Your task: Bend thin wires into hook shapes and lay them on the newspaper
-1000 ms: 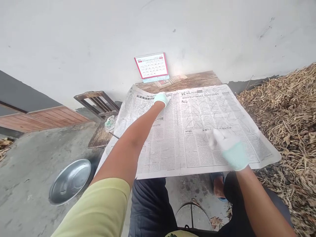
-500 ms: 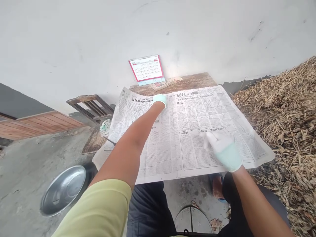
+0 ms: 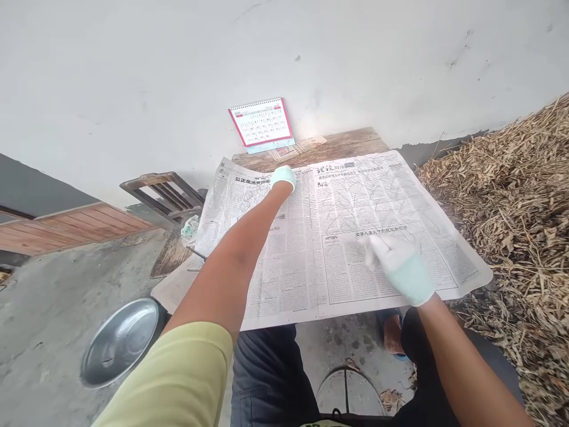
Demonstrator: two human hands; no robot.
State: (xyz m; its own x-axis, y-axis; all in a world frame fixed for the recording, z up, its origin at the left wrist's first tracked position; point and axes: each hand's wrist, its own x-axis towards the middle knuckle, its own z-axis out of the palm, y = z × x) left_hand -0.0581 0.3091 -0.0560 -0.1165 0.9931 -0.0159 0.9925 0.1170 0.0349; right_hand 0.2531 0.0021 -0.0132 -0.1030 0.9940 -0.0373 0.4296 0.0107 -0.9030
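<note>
My newspaper [image 3: 288, 267] is spread wide across the middle of the frame, over the table [image 3: 355, 141], whose bare wood shows along the paper's far edge. Grey scribbled lines run over the print at upper right and upper left of the sheet, and its near edge sits above my dark trousers [image 3: 267, 373].

My left hand [image 3: 283, 175], in a white and mint glove, reaches to the far edge of the paper, just above the centre of the frame. Its fingers are hidden from me, so I cannot tell how far open it is or whether it has hold of anything. My right hand [image 3: 395, 261], gloved the same way, is over the lower right part of the paper. Its fingers look partly bent, but they blur into the white page, and I cannot tell whether they grip anything.

Beyond the paper, a desk calendar [image 3: 263, 123] stands at upper centre, a small printed sheet [image 3: 296, 149] beside it. At left, a wooden chair [image 3: 166, 255] carries a crumpled bundle [image 3: 189, 228]. A metal basin [image 3: 122, 341] is at lower left, and dry leaves [image 3: 511, 201] heap up along the right.
</note>
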